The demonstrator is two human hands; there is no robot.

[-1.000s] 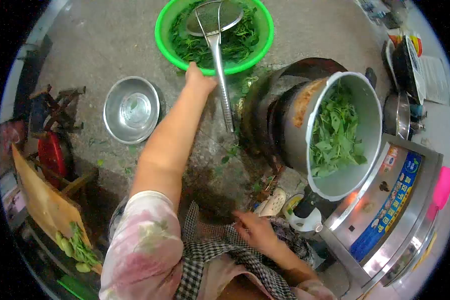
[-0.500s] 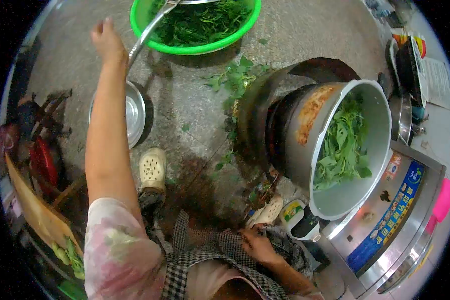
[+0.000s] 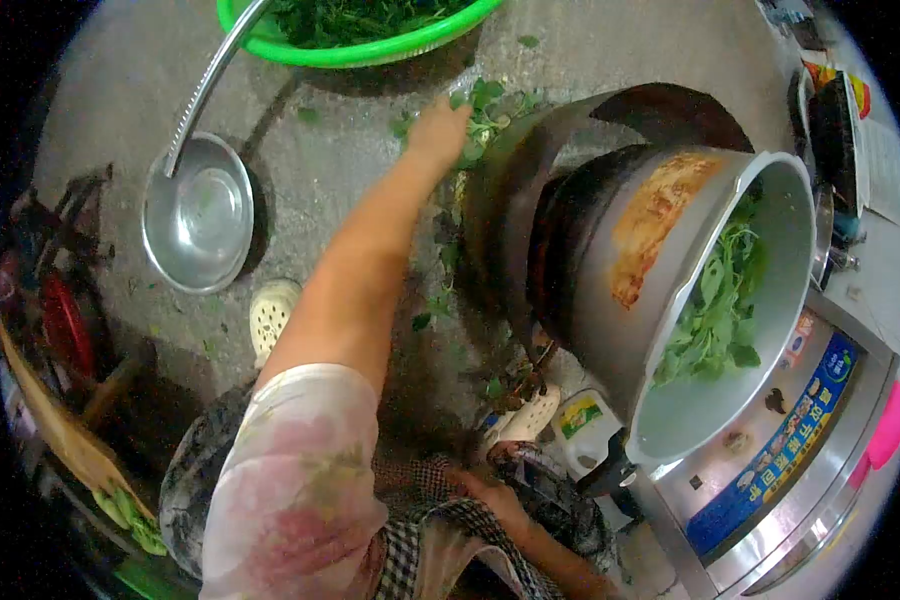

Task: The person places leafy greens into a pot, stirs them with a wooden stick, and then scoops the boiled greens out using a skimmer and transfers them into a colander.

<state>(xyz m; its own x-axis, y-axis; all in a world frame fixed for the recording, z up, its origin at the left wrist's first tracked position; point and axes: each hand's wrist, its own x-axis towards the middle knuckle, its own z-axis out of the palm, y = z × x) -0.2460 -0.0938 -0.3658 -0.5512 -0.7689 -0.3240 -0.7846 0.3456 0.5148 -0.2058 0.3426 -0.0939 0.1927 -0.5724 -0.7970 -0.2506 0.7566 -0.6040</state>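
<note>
My left hand (image 3: 438, 133) reaches out to a loose bunch of green leaves (image 3: 485, 105) on the floor beside the stove, its fingers closed on the near side of the bunch. My right hand (image 3: 490, 497) rests low by the checked apron (image 3: 405, 548), its fingers hidden or too dim to make out. At the top, a green basin (image 3: 370, 52) holds dark greens. The strainer's metal handle (image 3: 208, 88) slants from it down to the rim of a steel bowl (image 3: 202, 215). More leaves (image 3: 720, 300) lie inside a tilted large pot (image 3: 660, 230).
A round dark stove (image 3: 505, 200) stands under the pot. A steel appliance (image 3: 770, 490) with a blue label is at lower right, a white jug (image 3: 585, 430) beside it. A wooden board (image 3: 65, 430) with vegetables leans at left. Pale clogs (image 3: 270, 315) show on the floor.
My left hand has swung from the strainer handle out left, then right to the loose leaves. The handle, released, now points to the steel bowl. The view has shifted; my right hand stays low.
</note>
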